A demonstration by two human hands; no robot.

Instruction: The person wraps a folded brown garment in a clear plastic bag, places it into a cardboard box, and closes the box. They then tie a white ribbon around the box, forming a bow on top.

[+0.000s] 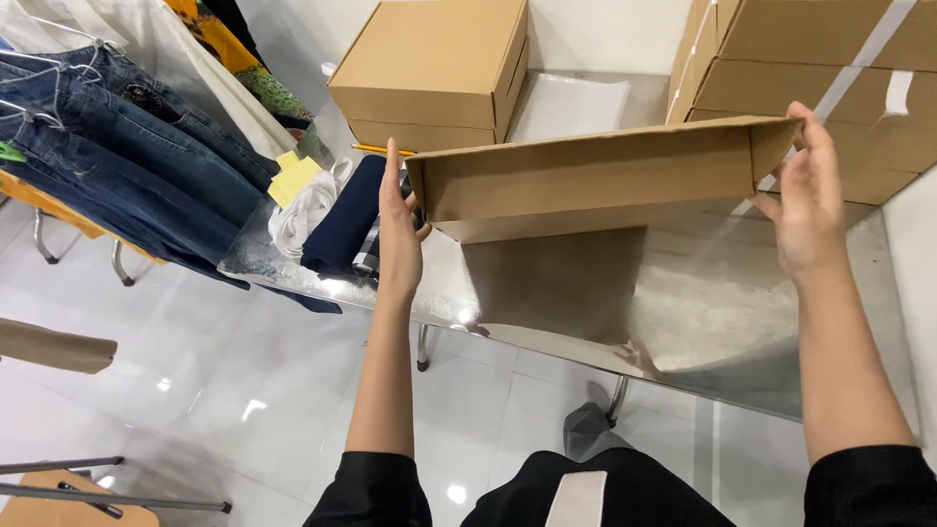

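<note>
I hold a long, shallow brown cardboard box (595, 181) between both hands, lifted a little above a shiny metal table (703, 322) and tilted so its open inside faces me. My left hand (398, 229) presses flat against the box's left end, fingers straight up. At the right end, my right hand (806, 195) grips the side flap. The box's reflection shows dark on the tabletop below.
A closed cardboard box (434, 68) stands at the table's far side, with a pencil (381, 150) beside it. Stacked taped cartons (830, 68) fill the far right. Folded clothes (327, 215) and yellow notes (293, 179) lie at the table's left end. Jeans (117, 156) hang on a rack at left.
</note>
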